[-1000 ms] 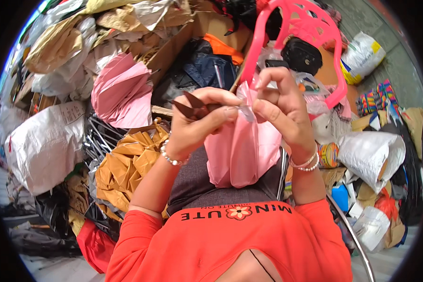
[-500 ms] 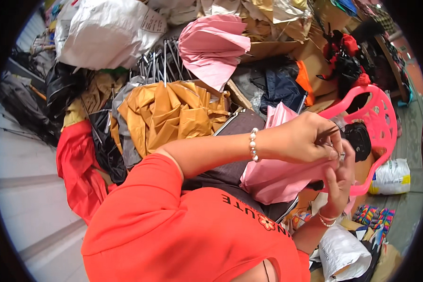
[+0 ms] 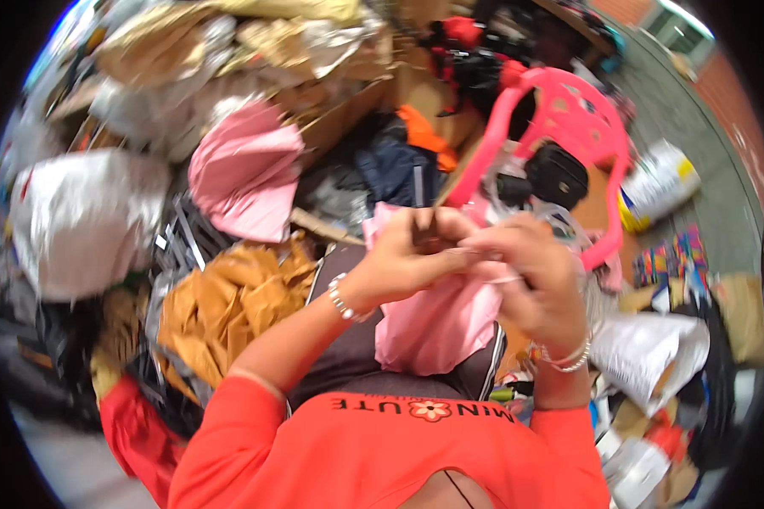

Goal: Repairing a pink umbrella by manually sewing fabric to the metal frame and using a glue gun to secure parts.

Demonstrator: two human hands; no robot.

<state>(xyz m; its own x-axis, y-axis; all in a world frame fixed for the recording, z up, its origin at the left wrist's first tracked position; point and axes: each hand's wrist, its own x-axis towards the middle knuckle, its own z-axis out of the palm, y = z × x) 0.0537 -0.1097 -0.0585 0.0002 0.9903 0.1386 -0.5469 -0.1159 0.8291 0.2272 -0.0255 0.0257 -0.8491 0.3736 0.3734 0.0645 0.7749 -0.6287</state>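
1. The pink cloth point(image 3: 437, 329) hangs bunched over the dark trousers point(image 3: 335, 343), at about six o'clock from the two hands.
2. The left hand point(image 3: 403, 261) curls narrow around a dark brown piece point(image 3: 424, 233), its thumb reaching toward the cloth's upper end.
3. The right hand point(image 3: 542, 284) is bent inward at the left fingertips – too blurred to tell what it grips.
4. Clock places run from the pink cloth: mustard cloth point(image 3: 238, 299), crumpled, at nine; a pleated pink piece point(image 3: 248, 176) at ten.
5. At one stands a pink plastic chair point(image 3: 491, 148) – a black pouch point(image 3: 558, 176) beside its left rail.
6. A white-and-yellow package point(image 3: 659, 188) is at two, an open white bag point(image 3: 645, 349) at three.
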